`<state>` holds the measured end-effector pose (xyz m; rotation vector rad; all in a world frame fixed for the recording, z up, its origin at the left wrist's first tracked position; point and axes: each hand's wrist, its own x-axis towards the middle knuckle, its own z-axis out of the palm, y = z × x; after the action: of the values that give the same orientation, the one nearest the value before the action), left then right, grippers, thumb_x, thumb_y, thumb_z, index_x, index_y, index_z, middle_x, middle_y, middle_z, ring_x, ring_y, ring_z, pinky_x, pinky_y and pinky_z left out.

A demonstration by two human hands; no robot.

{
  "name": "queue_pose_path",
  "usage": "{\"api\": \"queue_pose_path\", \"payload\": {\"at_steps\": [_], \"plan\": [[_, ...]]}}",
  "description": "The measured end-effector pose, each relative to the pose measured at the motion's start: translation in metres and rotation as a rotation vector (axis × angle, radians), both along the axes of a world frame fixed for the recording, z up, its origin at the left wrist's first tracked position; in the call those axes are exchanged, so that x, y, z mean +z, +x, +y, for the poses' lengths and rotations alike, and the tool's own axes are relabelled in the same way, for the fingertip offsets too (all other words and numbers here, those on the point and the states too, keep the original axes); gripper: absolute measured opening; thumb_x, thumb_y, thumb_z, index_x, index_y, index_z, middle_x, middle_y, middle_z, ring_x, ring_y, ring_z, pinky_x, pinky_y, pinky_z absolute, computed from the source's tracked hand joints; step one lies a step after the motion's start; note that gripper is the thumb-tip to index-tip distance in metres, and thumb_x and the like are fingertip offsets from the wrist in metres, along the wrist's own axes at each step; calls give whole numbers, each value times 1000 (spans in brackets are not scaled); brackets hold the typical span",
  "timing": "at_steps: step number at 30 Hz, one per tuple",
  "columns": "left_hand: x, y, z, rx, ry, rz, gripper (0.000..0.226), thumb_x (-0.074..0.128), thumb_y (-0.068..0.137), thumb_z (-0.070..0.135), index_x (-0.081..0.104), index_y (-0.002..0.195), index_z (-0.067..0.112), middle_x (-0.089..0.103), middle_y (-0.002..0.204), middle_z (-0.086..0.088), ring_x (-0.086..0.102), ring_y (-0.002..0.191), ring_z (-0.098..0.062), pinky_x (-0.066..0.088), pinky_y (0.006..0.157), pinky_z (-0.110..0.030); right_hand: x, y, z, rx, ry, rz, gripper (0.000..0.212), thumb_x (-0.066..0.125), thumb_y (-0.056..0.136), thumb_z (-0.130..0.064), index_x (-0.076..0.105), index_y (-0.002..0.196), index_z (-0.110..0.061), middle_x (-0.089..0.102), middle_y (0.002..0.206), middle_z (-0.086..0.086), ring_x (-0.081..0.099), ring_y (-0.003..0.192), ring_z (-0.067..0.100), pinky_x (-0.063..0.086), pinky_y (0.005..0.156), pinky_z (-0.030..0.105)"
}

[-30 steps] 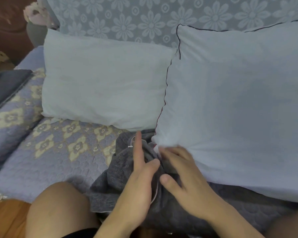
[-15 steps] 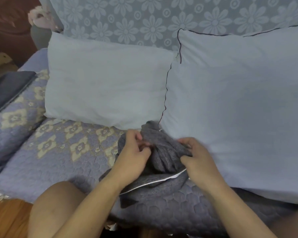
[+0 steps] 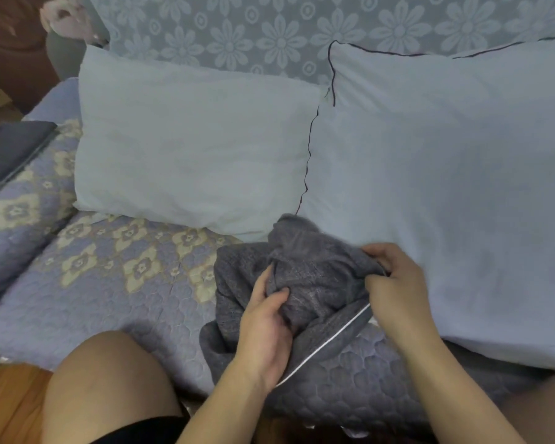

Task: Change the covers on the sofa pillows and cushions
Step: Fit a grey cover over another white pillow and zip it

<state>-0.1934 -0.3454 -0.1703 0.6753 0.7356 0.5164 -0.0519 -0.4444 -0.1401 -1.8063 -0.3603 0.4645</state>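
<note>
grey cover (image 3: pixel 314 277): 1, gripped by left hand (image 3: pixel 263 328) + right hand (image 3: pixel 394 290) | bare pillows: 2

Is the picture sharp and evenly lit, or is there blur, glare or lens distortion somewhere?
Head view: soft, dim, bluish light, no glare; the left hand and right hand gripping the grey cover look slightly soft; the wide-angle lens bends the edges, so the large pillow looks stretched; the upper-left corner is dark.

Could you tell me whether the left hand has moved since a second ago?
Yes: the left hand went from flat to gripping the grey cover, still below the small pillow.
</note>
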Motion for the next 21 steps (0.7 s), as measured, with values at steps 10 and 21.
{"api": "queue_pose_path", "payload": {"at_steps": [10,21], "plan": [[15,-6,7,-131,-113,-208,43,41,110,33,50,146,12,54,149,-16,51,138,-32,31,119,-52,9,12,-16,-210,-223,-450,47,53,75,8,62,113,-17,62,107,-3,54,100,14,38,83,27],[26,16,-12,-33,167,-42,49,63,93,-8,61,133,21,72,123,-10,69,115,-29,50,104,-54,41,9,-24,188,-525,-630,85,63,70,-6,38,148,-27,39,134,1,34,129,25,39,105,41]]}}
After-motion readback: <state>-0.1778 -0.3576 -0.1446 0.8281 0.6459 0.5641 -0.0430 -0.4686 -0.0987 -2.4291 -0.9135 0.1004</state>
